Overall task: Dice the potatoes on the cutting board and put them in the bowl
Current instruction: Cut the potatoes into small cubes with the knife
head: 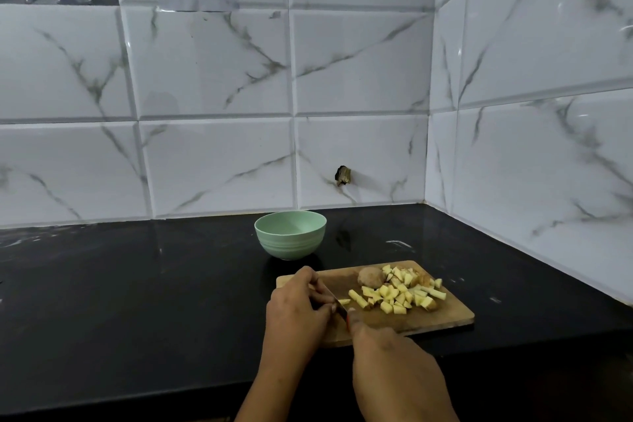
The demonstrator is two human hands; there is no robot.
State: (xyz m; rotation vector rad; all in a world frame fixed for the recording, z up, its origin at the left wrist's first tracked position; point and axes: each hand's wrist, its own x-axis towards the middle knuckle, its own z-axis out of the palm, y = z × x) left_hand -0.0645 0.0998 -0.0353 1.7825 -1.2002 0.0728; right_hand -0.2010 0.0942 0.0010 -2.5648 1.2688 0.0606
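Bowl [291, 243] — empty, potato dice [397, 296] on board [445, 317]

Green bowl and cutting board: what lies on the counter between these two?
Nothing: between the green bowl and the far edge of the cutting board the head view shows only bare black counter.

Your board [445, 319] lies on the bench [137, 284] before you, the bowl [290, 235] behind its left end. On the board the dice [394, 298] lie right of centre, the potato [370, 277] at their back left.
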